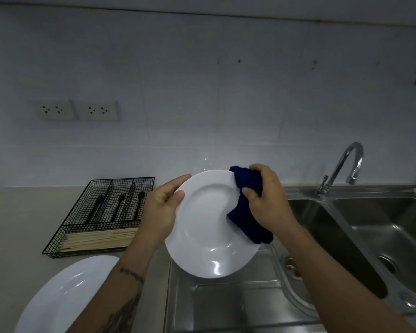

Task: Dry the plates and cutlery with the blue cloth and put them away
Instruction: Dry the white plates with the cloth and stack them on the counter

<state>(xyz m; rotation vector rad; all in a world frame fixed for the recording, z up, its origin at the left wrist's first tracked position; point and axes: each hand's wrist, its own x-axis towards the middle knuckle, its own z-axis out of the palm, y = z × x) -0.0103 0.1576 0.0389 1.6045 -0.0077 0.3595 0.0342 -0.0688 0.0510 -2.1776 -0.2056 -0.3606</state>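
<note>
Counter: grey, steel sink [346,236] lower right
Plate: white plate [209,227] mid-frame, tilted toward me
Left hand [161,207]: I'm gripping its left rim
Right hand [267,200]: holds blue cloth [247,207] against right rim, nearer for wiping

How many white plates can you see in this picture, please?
2. One plate is held over the sink's drainboard by the left hand, with the right hand wiping it; the other plate lies on the counter, bottom left. Others may be out of view.

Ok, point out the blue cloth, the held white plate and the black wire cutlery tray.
Dark blue cloth [249,186], head view, upper fold.
Held round white plate [207,224], head view, centre well.
Black wire cutlery tray [120,180], head view, back rim.
</note>
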